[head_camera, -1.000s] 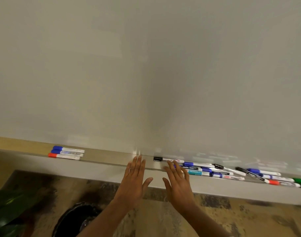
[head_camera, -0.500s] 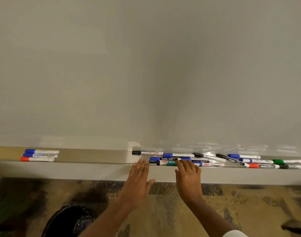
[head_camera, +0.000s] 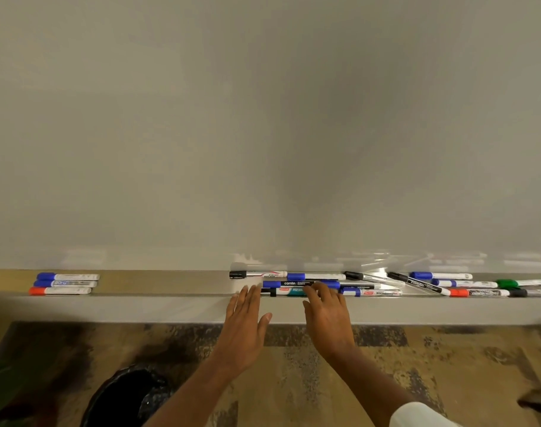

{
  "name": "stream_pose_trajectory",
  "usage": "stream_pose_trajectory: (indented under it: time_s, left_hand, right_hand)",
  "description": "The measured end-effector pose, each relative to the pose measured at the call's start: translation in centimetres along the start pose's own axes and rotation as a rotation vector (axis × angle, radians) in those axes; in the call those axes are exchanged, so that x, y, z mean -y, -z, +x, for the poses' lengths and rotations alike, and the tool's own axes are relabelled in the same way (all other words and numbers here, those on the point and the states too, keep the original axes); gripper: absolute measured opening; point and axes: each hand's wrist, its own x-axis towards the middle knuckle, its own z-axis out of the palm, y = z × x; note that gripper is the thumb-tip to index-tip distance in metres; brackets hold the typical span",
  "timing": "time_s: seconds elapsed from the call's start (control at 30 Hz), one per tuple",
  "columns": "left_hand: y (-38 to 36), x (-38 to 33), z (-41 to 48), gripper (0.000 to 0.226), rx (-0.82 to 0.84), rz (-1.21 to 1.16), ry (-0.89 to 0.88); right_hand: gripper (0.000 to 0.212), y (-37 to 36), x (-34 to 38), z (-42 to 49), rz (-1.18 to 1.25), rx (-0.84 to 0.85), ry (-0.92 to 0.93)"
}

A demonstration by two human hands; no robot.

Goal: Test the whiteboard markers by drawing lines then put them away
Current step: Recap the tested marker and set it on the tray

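My right grip (head_camera: 327, 317) has reached the markers (head_camera: 289, 283), loose, nothing held | left grip (head_camera: 245, 326) alongside, flat, empty | testing unstarted

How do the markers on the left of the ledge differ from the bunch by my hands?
The three left markers lie neatly parallel; the right bunch of markers is far larger, some angled across others. The left markers have only blue and orange caps; the right bunch adds black and green. All lie capped on the grey ledge.
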Motion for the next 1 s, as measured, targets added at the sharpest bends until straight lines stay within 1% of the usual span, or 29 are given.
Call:
stream_pose_trajectory:
  time_s: [0.07,0.2,0.5,0.63,0.7,0.77,0.83,1.0]
  left_hand:
    - [0.3,0.1,-0.2,0.081,-0.006,-0.014,0.017]
    - [0.4,0.5,-0.1,0.066,-0.023,-0.055,0.052]
    - [1.2,0.0,-0.4,0.063,-0.058,-0.170,0.073]
    - [1.7,-0.2,-0.3,0.060,-0.137,-0.232,0.100]
    - [2.1,-0.3,-0.3,0.056,-0.211,-0.286,0.124]
    - [3.0,-0.5,-0.3,0.050,-0.304,-0.396,0.156]
    - [4.4,-0.8,-0.3,0.043,-0.387,-0.586,0.168]
    - [8.7,-2.1,-0.5,0.028,-0.449,-1.019,0.206]
  right_hand:
    - [0.057,0.0,0.3,0.2,0.019,-0.014,0.020]
    - [0.057,-0.2,0.9,0.6,0.045,-0.028,0.040]
    - [0.048,-0.2,0.9,1.7,0.071,-0.067,0.074]
    - [0.045,0.2,0.6,1.7,0.126,-0.094,0.076]
    - [0.042,0.5,0.6,1.5,0.169,-0.115,0.078]
    - [0.039,1.1,0.7,1.4,0.207,-0.143,0.082]
    - [0.036,1.9,0.9,1.5,0.247,-0.179,0.082]
    - [0.030,5.0,2.3,1.9,0.347,-0.255,0.053]
